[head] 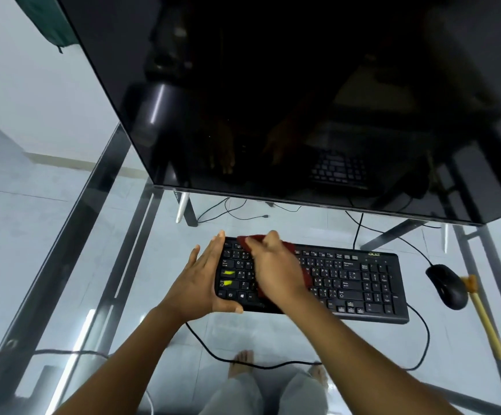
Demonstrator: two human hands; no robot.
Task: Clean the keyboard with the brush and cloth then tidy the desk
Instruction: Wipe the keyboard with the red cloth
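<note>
The right hand [273, 268] is pressed down on a dark red cloth [288, 247], fingers curled around it, over the left half of the black keyboard [348, 280]. The left hand [201, 280] is spread open against the keyboard's left end, thumb along the near edge, steadying it. The keyboard lies flat on the glass counter [63, 235], its cable trailing off the near side. To its right sits a black mouse [446, 286], and just beyond that a wooden-handled brush [482, 316] lies on the glass. A big dark monitor [303, 100] looms behind.
</note>
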